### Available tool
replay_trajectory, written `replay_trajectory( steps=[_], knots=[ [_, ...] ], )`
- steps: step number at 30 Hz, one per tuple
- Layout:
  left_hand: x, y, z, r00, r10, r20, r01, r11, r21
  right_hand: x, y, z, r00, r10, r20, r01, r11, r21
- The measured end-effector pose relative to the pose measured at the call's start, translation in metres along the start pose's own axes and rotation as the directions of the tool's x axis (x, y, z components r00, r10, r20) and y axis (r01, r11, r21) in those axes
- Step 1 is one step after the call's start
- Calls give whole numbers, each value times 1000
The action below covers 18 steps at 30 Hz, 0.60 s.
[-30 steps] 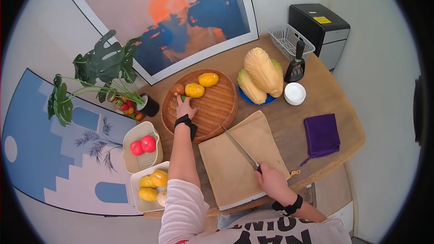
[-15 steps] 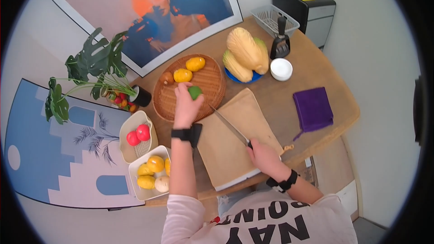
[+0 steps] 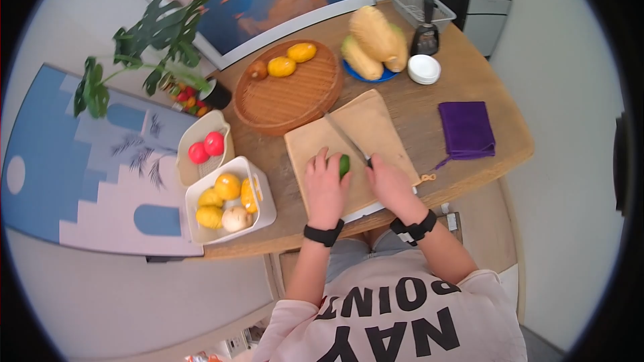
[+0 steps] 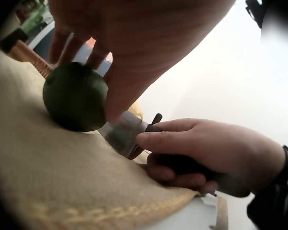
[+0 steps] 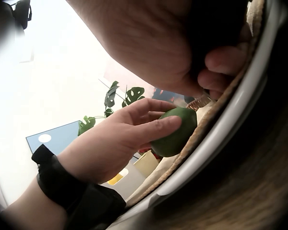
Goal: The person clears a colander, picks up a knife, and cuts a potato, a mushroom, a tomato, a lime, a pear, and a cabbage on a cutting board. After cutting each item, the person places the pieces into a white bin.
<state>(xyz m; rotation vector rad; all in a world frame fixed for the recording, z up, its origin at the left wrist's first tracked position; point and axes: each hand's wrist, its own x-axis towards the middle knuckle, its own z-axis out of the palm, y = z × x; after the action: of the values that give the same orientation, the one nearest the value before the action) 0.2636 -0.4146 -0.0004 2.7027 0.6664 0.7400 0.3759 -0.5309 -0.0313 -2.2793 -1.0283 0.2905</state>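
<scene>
The green fruit (image 3: 344,165) had left the round woven tray (image 3: 288,104) at the upper left of the head view and was now at the centre, on the cloth-topped board (image 3: 312,141), within the knife's reach. The left hand (image 3: 327,188) gripped it between thumb and fingers. The right hand (image 3: 392,186) held the knife (image 3: 347,139) by its handle, the blade angled up-left, just beside the fruit.

Home-like room, potted plant (image 3: 218,94), wall art (image 3: 100,167)
</scene>
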Motion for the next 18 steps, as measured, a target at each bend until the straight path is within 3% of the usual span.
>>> replay_trajectory(
  steps=[2, 6, 10, 13, 18],
  knots=[
    [-5, 9, -3, 996, -37, -80, 41, 998, 57, 1, 0, 2, 1000, -3, -10, 3, 1000, -12],
    [-14, 9, 9, 996, -87, -36, 81, 986, -145, 2, -7, 0, 1000, -3, 1, 3, 998, -59],
    [-12, 8, 11, 995, -29, -94, 18, 993, -118, -10, -7, -11, 996, -89, -3, 88, 990, -106],
    [-12, 5, 10, 995, -45, -88, 34, 992, -124, -28, -18, -13, 997, -65, -31, 65, 998, -24],
    [-5, 7, 8, 990, -93, -103, 83, 992, -97, -33, -15, -8, 994, -108, -26, 106, 993, -52]
  ],
)
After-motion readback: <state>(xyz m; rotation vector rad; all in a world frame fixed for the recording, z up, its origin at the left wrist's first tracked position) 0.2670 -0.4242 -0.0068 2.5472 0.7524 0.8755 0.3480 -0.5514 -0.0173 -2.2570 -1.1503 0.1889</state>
